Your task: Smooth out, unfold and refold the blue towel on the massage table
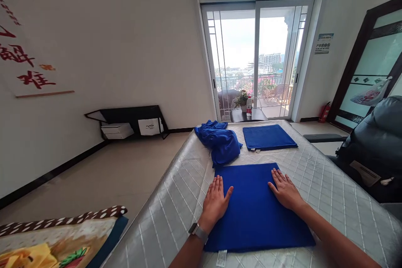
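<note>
A flat blue cushion cover (pixel 251 213) lies in front of me on a quilted mattress (pixel 169 205), a white label sticking out at its near edge. My left hand (pixel 215 201), with a watch at the wrist, rests flat on the cover's left side, fingers stretched forward and thumb apart. On the right side, my right hand (pixel 285 189) also lies flat, its fingers extended. Neither hand holds anything. Farther back sits a second flat blue cover (pixel 269 137), with a small label at its near edge. To its left is a crumpled heap of blue cloth (pixel 221 141).
A small table (pixel 259 115) with a plant (pixel 242 99) and a bottle (pixel 249 106) stands beyond the mattress, before sliding glass doors. A black chair (pixel 373 146) is at the right. A patterned blanket (pixel 63 238) lies at the lower left. A black rack (pixel 132 115) stands by the wall.
</note>
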Demonstrator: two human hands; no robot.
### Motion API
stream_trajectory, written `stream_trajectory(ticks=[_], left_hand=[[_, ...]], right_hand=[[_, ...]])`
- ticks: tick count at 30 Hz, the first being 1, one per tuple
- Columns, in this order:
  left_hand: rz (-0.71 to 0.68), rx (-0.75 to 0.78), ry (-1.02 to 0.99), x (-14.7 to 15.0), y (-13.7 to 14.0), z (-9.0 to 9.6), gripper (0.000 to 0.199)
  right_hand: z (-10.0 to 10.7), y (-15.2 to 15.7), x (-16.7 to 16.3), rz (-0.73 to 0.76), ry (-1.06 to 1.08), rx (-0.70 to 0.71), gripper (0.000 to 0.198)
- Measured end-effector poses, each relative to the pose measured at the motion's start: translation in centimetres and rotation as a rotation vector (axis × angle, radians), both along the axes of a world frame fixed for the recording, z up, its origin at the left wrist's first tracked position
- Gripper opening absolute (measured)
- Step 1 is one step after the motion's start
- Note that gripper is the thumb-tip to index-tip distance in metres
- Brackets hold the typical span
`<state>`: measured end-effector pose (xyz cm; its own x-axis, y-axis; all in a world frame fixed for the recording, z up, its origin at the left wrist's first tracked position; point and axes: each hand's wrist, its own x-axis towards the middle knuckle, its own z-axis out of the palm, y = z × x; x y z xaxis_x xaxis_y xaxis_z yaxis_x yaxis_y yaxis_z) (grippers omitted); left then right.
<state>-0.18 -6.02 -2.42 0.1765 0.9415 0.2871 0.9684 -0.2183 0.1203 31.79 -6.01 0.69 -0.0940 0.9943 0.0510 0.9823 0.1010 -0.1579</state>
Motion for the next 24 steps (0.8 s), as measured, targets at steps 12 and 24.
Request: stream_trajectory(ticks=[12,24], left_hand=[[0.029,-0.042,0.028,0.2,0.1,0.3,0.086],[0.001,-0.010,0.084,2.7,-1.3,1.6,0.079]], right_hand=[[-0.1,-4.7,-0.1,-0.014,0.033,-0.015,0.074],[0.5,-5.0,0.0,-0.015,0.116,-0.014,0.072]])
